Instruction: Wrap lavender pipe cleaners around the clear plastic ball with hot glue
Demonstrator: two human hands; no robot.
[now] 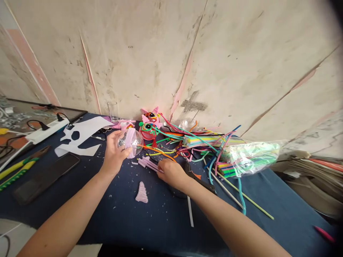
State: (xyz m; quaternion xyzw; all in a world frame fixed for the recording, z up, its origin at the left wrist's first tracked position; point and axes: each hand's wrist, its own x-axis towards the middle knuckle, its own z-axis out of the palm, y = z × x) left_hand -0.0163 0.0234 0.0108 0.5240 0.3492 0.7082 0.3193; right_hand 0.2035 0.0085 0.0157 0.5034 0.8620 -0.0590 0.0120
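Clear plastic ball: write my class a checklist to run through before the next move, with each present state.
1. Ball held in the left hand: ok.
2. Lilac band around the ball: ok.
3. Band firmly fixed: cannot tell.
4. Right hand at the lilac pipe cleaners: ok.
5. Lilac tapered piece clear of both hands: ok.
6. Navy cloth free of clippings: not ok, small pale bits scattered.

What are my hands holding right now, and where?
Your left hand holds the clear ball by its left side. Your right hand is at the lilac stems' right ends; its grip is unclear.
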